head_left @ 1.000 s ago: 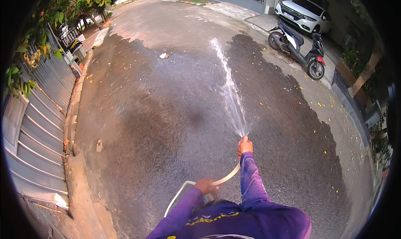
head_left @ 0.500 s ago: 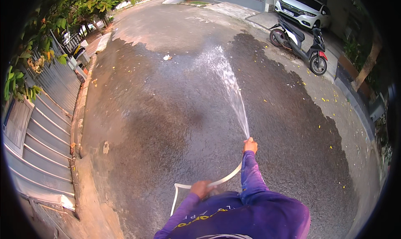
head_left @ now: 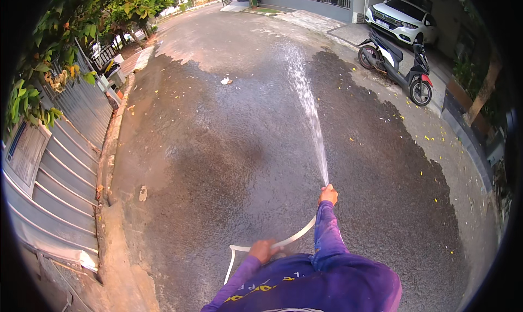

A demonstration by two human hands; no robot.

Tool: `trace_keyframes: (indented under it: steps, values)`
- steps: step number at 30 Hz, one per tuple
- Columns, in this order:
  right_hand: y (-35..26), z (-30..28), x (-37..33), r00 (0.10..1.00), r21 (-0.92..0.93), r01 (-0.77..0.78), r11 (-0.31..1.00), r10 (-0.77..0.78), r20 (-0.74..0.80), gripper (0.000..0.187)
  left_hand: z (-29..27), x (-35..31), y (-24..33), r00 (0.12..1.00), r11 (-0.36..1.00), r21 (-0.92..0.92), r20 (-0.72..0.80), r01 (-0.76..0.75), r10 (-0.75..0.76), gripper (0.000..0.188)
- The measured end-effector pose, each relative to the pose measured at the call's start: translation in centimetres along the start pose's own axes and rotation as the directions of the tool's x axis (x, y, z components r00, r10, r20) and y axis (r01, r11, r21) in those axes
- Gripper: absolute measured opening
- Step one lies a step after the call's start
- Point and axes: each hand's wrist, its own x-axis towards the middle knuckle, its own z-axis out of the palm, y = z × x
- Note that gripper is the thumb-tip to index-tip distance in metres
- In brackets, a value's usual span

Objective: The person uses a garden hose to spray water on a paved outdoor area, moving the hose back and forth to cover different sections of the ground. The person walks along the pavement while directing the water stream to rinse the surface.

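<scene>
**A:** Talk me through the hose first.

**B:** You've got a pale, whitish hose (head_left: 294, 239), thin and flexible. It comes up off the wet asphalt (head_left: 218, 165) low in the view, bends sharply near your left hand (head_left: 265, 250), then curves up and right to your right hand (head_left: 328, 194). A narrow white water jet (head_left: 310, 110) leaves the far end and fans out toward the dry part of the road.

**A:** And around you, starting from the left?

**B:** On your left there's a grey corrugated metal gate (head_left: 60, 170) with leafy branches (head_left: 49, 56) hanging over it, then a concrete curb (head_left: 111, 143) along the road edge. A small white scrap (head_left: 226, 81) lies on the asphalt further out, left of the spray. To the right of the jet a black scooter (head_left: 393, 65) stands parked, and beyond it a white car (head_left: 404, 21). Yellow petals or leaves dot the wet ground on that side. Nothing stands between you and the jet's landing spot.

**A:** How are my hands set?

**B:** Your left hand is closed around the hose near the bend, close to your body. Your right hand, arm stretched forward in a purple sleeve (head_left: 327, 230), is clenched on the hose end where the water comes out; you can't see the nozzle itself.
</scene>
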Motion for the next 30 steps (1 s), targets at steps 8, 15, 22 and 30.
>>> trace_keyframes:
  steps: [8, 15, 22, 30]
  values:
    - [-1.7, -1.8, -0.2, 0.989, -0.015, -0.148, 0.989, 0.149, 0.023, 0.046, -0.2, -0.1, 0.6, 0.999, 1.000, -0.017, -0.035, -0.025, 0.024, 0.049]
    - [-0.8, -1.1, 1.0, 0.983, 0.185, -0.172, 0.968, 0.180, -0.029, 0.041, 0.0, -0.1, 0.5, 0.995, 0.996, -0.041, -0.061, -0.083, 0.080, 0.043]
    - [0.0, -2.0, 1.3, 0.987, 0.108, -0.121, 0.987, 0.132, -0.096, 0.042, 0.5, -0.3, 0.6, 0.981, 0.984, -0.070, -0.116, -0.162, 0.153, 0.042]
    - [0.6, -2.7, -0.7, 1.000, -0.112, -0.022, 0.994, 0.020, -0.021, 0.044, 0.8, -1.2, 0.0, 0.991, 0.993, -0.001, -0.062, -0.121, 0.121, 0.044]
